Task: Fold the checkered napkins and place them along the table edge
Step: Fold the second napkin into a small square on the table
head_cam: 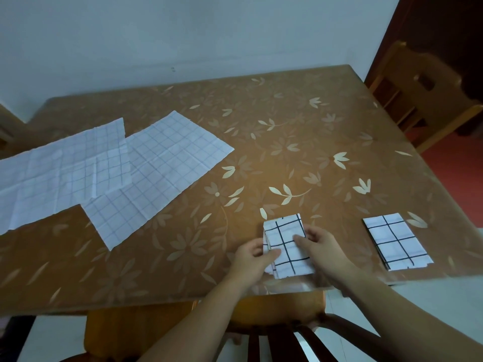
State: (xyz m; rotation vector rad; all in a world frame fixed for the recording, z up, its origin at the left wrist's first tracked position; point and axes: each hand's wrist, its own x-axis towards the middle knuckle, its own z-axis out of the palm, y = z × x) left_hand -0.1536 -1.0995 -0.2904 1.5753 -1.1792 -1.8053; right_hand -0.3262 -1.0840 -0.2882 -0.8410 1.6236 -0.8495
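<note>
A folded checkered napkin (pixel 286 240), white with dark grid lines, lies near the table's front edge. My left hand (pixel 252 259) grips its left side, thumb on top. My right hand (pixel 320 245) holds its right side with fingers lying across the top. Another folded checkered napkin (pixel 396 240) lies flat at the front right, close to the edge. Two unfolded napkins lie spread out at the left: one (pixel 162 173) towards the middle, the other (pixel 62 168) overlapping it at the far left.
The table (pixel 287 131) has a brown cover with a pale leaf pattern. A wooden chair (pixel 418 92) stands at the far right corner. Another chair's back (pixel 282 330) is just below the front edge, under my arms. A white wall runs behind the table.
</note>
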